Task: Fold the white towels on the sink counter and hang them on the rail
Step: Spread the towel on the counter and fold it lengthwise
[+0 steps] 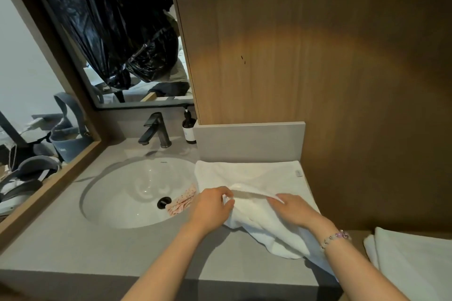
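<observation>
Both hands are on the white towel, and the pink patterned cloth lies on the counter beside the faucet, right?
Not quite. In the head view the pink patterned cloth lies inside the sink basin, by the drain. The left hand and right hand are on the white towel.

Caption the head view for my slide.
Left hand pinches and right hand rests on a white towel on the counter beside the sink.

White towel (247, 175) rumpled, partly folded on counter (73, 247); second towel (413, 261) folded, far right.
</observation>
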`<state>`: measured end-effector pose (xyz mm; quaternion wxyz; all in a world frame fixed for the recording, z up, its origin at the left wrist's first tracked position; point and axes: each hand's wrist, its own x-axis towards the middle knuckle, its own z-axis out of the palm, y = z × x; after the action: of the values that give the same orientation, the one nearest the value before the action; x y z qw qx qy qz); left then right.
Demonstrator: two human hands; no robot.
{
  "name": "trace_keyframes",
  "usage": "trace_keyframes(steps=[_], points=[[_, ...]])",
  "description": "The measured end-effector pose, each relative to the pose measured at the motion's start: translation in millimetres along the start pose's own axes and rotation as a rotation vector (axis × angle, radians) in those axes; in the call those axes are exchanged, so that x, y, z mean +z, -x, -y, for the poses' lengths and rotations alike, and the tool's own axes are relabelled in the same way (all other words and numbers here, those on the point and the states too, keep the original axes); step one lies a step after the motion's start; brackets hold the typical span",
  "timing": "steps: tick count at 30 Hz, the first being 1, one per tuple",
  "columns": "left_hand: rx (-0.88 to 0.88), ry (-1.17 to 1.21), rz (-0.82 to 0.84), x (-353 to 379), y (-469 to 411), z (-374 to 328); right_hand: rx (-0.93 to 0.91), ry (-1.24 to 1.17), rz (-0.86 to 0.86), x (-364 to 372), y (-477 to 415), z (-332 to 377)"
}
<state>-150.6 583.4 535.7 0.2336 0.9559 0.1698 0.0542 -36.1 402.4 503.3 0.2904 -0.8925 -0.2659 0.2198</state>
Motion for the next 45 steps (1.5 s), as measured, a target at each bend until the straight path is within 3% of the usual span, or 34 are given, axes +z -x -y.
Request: trace_keyframes(steps=[2, 6, 8, 10, 12, 14, 20, 28, 30, 32, 36, 38, 41, 45], points=[[-0.164, 0.109, 0.017, 13.6, 4.1, -6.6, 0.139, -0.083, 0.115, 12.1, 0.7, -10.6], [-0.447, 1.058, 0.199, 45.4, 18.7, -25.4, 0.236, -0.246, 0.142, 25.5, -9.2, -28.0], [-0.554, 1.434, 0.164, 64.0, 27.7, -31.6, 0.263, -0.294, 0.139, 25.2, -14.4, -31.6], [-0.594, 1.653, 0.069, 78.5, 32.6, -33.5, 0.288, -0.371, 0.158, 25.9, -15.3, -36.3], [-0.576, 1.667, -0.06, 82.7, 32.2, -34.0, 0.327, -0.481, 0.174, 25.5, -14.6, -41.7], [-0.542, 1.537, -0.147, 82.0, 32.0, -33.9, 0.345, -0.518, 0.17, 24.2, -16.0, -46.6], [-0.468, 1.087, -0.144, 81.9, 58.9, -28.4, 0.377, -0.439, 0.07, 25.7, -21.0, -49.9], [-0.542, 0.475, -0.251, 71.6, 91.1, 9.0, 0.266, 0.035, 0.087, 34.3, -36.8, -57.6], [-0.564, 0.44, -0.293, 68.5, 94.0, 16.5, 0.238, 0.079, 0.076, 34.6, -34.9, -54.3], [-0.672, 0.758, -0.39, 58.3, 93.6, 19.4, 0.235, 0.09, 0.037, 34.9, -34.2, -50.8], [-0.92, 1.974, -0.51, 29.5, 86.1, 20.6, 0.243, 0.184, -0.018, 39.8, -37.1, -38.5], [-0.948, 2.318, -0.526, 28.8, 80.0, 25.2, 0.25, 0.21, -0.019, 42.7, -38.1, -31.9], [-0.985, 2.201, -0.505, 42.9, 77.4, 26.8, 0.251, 0.276, 0.031, 46.2, -39.4, -27.7], [-1.062, 1.826, -0.659, 56.7, 81.1, 39.0, 0.272, 0.316, 0.082, 45.7, -38.3, -26.2]])
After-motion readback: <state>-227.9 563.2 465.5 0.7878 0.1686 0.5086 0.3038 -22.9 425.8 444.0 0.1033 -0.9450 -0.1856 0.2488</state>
